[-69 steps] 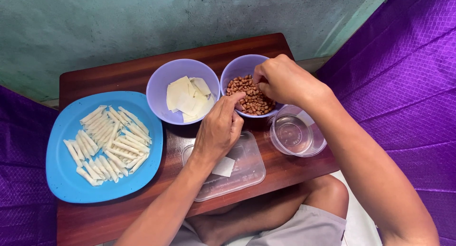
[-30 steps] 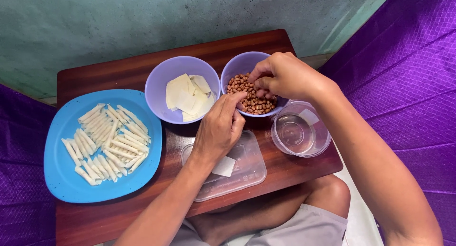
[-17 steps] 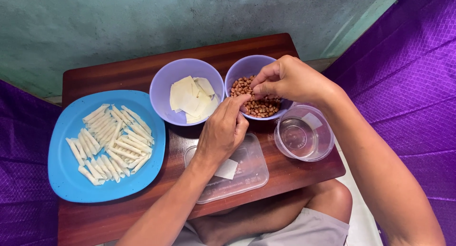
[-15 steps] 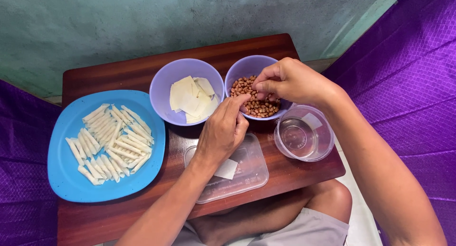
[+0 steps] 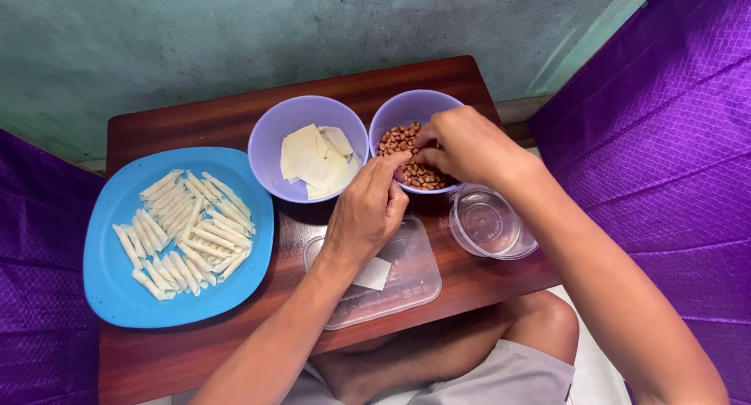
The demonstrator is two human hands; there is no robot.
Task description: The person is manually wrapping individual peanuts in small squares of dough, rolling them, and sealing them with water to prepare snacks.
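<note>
Right hand (image 5: 468, 145) dips pinched fingertips into the peanuts (image 5: 407, 161) in the purple bowl (image 5: 400, 109) at two o'clock on the bench (image 5: 195, 123), beside the left hand (image 5: 366, 213), grip pressed together, contents hidden.

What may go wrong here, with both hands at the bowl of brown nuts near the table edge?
1. The right hand digs in the lilac bowl of brown peanuts; nuts might spill over its rim.
2. The right forearm passes above the clear round plastic container at the edge of the dark wooden table; it might knock it off.
</note>
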